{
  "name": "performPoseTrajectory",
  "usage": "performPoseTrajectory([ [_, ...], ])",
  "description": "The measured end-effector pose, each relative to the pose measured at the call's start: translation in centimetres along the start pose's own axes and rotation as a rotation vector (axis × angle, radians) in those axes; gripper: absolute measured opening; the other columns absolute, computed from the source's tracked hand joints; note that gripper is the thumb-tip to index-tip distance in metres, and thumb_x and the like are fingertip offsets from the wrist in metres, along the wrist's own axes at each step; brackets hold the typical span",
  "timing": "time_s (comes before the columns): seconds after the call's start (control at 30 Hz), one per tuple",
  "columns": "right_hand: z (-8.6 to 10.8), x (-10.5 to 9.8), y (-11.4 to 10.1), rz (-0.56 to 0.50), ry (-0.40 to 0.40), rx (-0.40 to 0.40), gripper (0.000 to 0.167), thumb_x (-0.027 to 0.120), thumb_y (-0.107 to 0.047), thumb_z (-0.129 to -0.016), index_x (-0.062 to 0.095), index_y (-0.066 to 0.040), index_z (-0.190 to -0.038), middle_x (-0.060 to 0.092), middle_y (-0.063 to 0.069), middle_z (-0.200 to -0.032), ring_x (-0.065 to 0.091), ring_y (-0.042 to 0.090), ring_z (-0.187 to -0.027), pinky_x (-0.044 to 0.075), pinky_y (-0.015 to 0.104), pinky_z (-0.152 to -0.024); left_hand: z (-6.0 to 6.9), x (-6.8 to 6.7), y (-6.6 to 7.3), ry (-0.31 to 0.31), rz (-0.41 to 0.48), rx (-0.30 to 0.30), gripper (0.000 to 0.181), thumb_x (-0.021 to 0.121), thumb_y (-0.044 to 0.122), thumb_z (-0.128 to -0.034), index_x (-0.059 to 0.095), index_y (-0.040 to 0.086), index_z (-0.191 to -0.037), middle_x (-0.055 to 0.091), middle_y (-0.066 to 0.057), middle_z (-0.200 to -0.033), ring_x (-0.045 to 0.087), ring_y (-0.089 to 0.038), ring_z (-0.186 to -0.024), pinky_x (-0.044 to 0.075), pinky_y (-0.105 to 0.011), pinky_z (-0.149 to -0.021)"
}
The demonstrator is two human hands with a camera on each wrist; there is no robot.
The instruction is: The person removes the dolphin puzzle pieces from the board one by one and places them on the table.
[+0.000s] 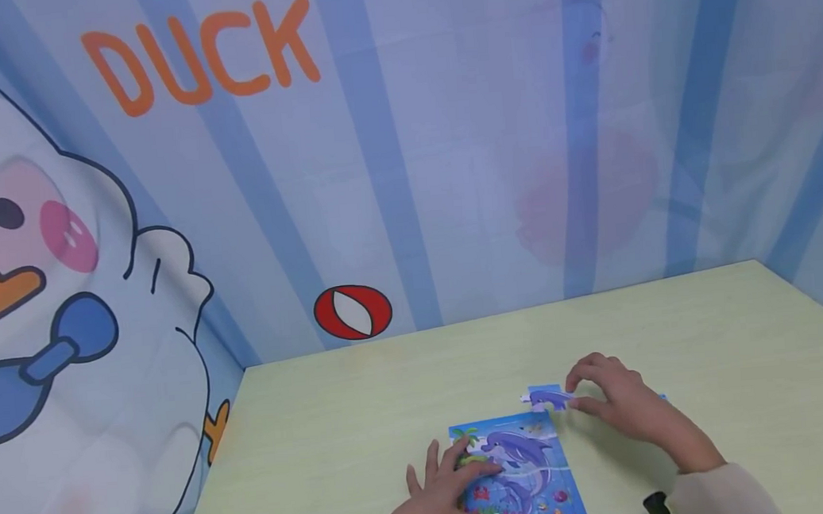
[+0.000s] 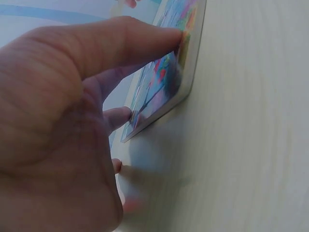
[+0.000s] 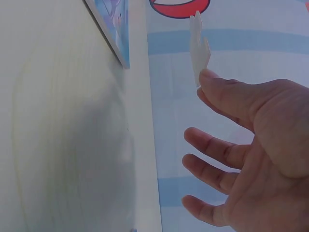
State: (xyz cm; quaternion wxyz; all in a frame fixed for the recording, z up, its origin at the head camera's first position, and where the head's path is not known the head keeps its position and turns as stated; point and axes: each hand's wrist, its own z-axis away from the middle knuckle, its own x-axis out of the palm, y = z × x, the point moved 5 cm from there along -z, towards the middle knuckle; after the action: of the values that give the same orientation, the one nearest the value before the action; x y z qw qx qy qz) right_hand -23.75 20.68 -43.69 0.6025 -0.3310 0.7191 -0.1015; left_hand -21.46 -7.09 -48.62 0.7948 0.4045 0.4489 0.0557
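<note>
A square dolphin puzzle [image 1: 562, 469] lies on the table, its surface filled with joined pieces. My left hand [image 1: 435, 498] rests on its left side with fingers spread; in the left wrist view the thumb of that hand [image 2: 53, 106] touches the puzzle's edge [image 2: 186, 82]. Beyond the puzzle's top edge, my right hand [image 1: 630, 405] pinches a puzzle piece [image 1: 546, 397] with a dolphin on it. The right wrist view shows the piece [image 3: 199, 53] held up between thumb and index finger of the right hand [image 3: 260, 130], the other fingers apart.
The pale table [image 1: 338, 437] meets a blue striped curtain [image 1: 448, 167] at its back edge. A small blue thing [image 1: 663, 397] shows behind the right wrist. A dark object [image 1: 658, 508] is by the right sleeve [image 1: 722, 496].
</note>
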Motion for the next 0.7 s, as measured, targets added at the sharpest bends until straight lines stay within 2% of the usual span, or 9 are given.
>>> performPoseTrajectory([
  [0.3,0.3,-1.0,1.3,0.001,-0.009,0.023,0.009,0.075,-0.016,-0.091,0.067,-0.019,-0.094,0.062,0.011,-0.115,0.055,0.042,-0.109,0.041,0.067,-0.083,0.1,0.0,0.1,0.001,-0.004,-0.004,0.057,0.077,0.019,-0.0837,0.062,0.029,-0.137,0.022,-0.008,-0.163,-0.005,-0.051,-0.149,-0.005,-0.080,-0.104],
  [0.7,0.8,-1.9,2.4,0.003,-0.065,0.051,0.008,0.074,-0.016,-0.092,0.067,-0.019,-0.094,0.062,0.012,-0.115,0.055,0.042,-0.110,0.042,0.067,-0.085,0.0,0.1,-0.2,-0.004,0.008,-0.010,0.056,0.076,0.021,-0.0838,0.061,0.031,-0.137,0.021,-0.008,-0.164,-0.007,-0.050,-0.150,-0.006,-0.080,-0.104],
])
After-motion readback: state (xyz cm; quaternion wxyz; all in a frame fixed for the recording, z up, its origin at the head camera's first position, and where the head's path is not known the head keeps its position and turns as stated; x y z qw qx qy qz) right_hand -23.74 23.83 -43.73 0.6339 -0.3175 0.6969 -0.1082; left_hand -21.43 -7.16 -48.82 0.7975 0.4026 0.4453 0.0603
